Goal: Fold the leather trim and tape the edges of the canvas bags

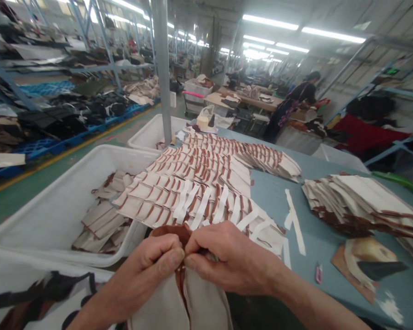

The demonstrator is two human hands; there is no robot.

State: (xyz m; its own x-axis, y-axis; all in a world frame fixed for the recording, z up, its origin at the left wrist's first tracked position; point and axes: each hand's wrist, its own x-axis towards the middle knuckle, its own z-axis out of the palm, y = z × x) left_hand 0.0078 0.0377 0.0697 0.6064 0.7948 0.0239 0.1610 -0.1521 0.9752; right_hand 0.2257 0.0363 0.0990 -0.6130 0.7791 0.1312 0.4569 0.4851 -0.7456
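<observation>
A: Grip state?

B: Both pinching. Your left hand (156, 262) is pressing thumb to curled fingers at the top of the brown-edged beige piece (158, 303); your right hand (229, 256) is pinching the same piece right beside it. Exactly which layers you're nipping, can't tell: your fingers are covering them.

A: Where's the piece sitting?

B: It's sitting bottom centre of the frame, brown inside showing above your fingertips, a brown-lined split running down below your thumbs.

A: Doing it well means?

B: My take: having both edges lying level, with your thumbs sitting close to the split. If one hand is pulling harder, the edge is probably puckering.

A: Around it?

B: Centre frame, white strips (202, 207) are lying across overlapping rows of beige pieces (141, 197) on the blue-green table (270, 185). Lower right, a pink snipper (318, 273) is lying loose; a stack (375, 197) is filling the right edge. Left, a white bin (60, 201) is holding more pieces.
</observation>
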